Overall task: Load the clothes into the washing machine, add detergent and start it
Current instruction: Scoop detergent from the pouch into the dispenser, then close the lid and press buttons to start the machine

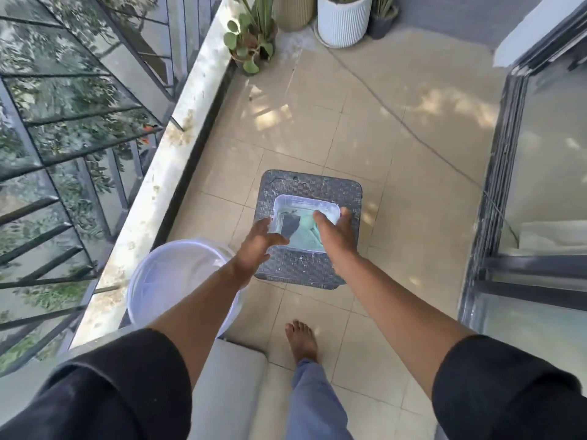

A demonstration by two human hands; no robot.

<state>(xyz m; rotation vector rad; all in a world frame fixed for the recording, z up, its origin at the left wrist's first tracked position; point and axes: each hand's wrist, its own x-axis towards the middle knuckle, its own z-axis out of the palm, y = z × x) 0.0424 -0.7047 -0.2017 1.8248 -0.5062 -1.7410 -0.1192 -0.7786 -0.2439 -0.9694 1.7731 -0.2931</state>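
Head view: clear tub (330, 208) holding green cloth (309, 231)

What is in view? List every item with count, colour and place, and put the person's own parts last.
plastic tub: one, clear, on the woven stool, with pale green and dark cloth inside.
woven stool: one, grey, mid-floor.
bucket: one, white, by the ledge, lower left.
plant pots: several, white, beige and dark, far end.
cushion: one, light grey, bottom centre.
sliding door: one, dark-framed, right.
railing: dark metal, left.
left hand: open, at the tub's left rim.
right hand: open, over the tub's right side.
foot: one, bare, on the tiles.
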